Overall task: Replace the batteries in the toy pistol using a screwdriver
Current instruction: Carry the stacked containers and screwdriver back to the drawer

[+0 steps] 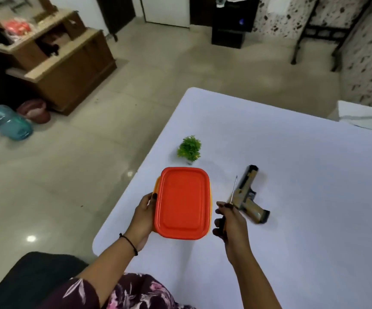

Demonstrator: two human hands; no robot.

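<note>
A tan and black toy pistol [249,195] lies on its side on the white table [303,175], muzzle pointing away from me. My right hand [229,224] is closed around the dark handle of a screwdriver [233,190], whose thin shaft points up and away, just left of the pistol. My left hand [143,216] grips the left side of an orange lidded plastic box [182,202] that rests near the table's left edge. The lid is on, so the box's contents are hidden.
A small green potted plant [190,149] stands just behind the box. The table's rounded left edge drops to a tiled floor [69,179]. A folded white cloth [363,114] lies at the far right. Wooden furniture [64,63] and a teal water jug [6,121] are on the floor to the left.
</note>
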